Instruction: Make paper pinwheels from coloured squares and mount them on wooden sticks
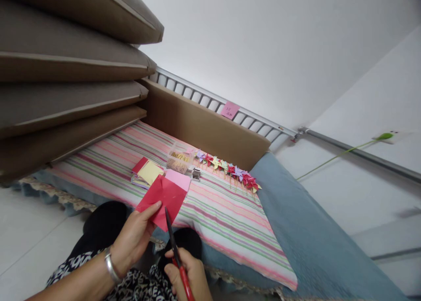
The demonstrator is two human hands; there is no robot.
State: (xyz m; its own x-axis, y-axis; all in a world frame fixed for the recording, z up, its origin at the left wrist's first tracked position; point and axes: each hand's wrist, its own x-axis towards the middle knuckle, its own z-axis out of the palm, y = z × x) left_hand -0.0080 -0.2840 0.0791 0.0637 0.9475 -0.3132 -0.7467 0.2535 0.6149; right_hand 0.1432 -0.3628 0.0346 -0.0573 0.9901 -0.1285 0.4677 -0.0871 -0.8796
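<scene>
Left hand: left hand (136, 237) was up in front of the bed, thumb on top and fingers underneath, pinching the lower left corner of the red paper (162, 198); silver bangle (111, 266) on the wrist.
Red paper: held off the bed over its near edge, tilted like a diamond, a fold line across it.
Right hand: right hand (187, 272) sat low and just right of the left, fingers curled tight round the red handles of the scissors (174, 244).
Scissors: dark blades pointed up and slightly left, close together, tip right at the lower edge of the red paper.
Pink sheet: pink sheet (178, 179) peeked out just behind the red paper's top edge; held or lying flat, could not be told.
Paper stack: paper stack (148, 170), red and yellow on top, lay on the striped sheet (223, 213) just beyond the hands.
Clear box: clear box (179, 158) of pale sticks stood beside the stack, by the cardboard panel (204, 125).
Pinwheels: pinwheels (230, 169), a colourful row, ran right from the box along the panel's foot.
Surroundings: brown cushions (66, 73) were piled high on the left, a blue blanket (296, 213) covered the bed's right side, and a pink note (230, 110) was stuck on the rail above.
</scene>
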